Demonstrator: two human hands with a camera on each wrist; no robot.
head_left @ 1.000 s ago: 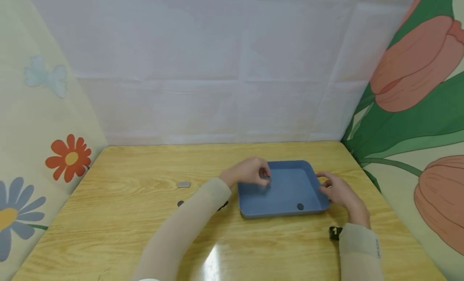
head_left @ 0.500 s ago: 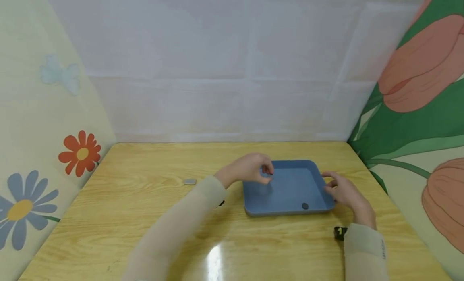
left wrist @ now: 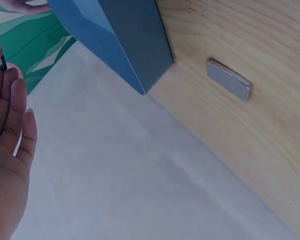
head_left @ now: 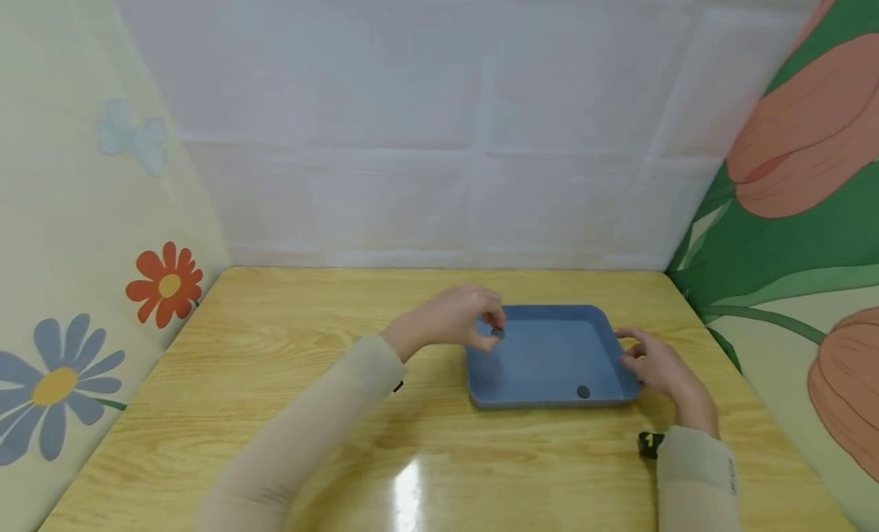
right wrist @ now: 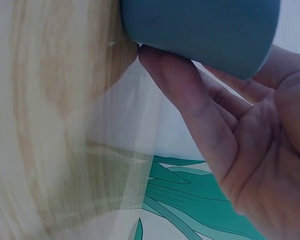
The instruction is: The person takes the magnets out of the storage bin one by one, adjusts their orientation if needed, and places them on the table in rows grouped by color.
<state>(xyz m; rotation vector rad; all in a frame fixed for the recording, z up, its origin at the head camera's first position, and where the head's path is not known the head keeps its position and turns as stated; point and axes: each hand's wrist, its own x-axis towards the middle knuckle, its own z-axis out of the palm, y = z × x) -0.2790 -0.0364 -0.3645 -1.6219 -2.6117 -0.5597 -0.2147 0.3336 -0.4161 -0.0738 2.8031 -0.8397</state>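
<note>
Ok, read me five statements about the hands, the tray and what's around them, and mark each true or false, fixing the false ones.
1. The left hand pinches a small dark round disc. True.
2. A second dark disc lies inside the blue rectangular tray. True.
3. The right hand is well away from the tray. False: it touches the tray's right side.
4. A flat silver rectangular block lies inside the tray. False: it lies on the yellowish wood-grain table, outside the tray.
5. A red flower is printed on the left-hand backdrop. True.
</note>
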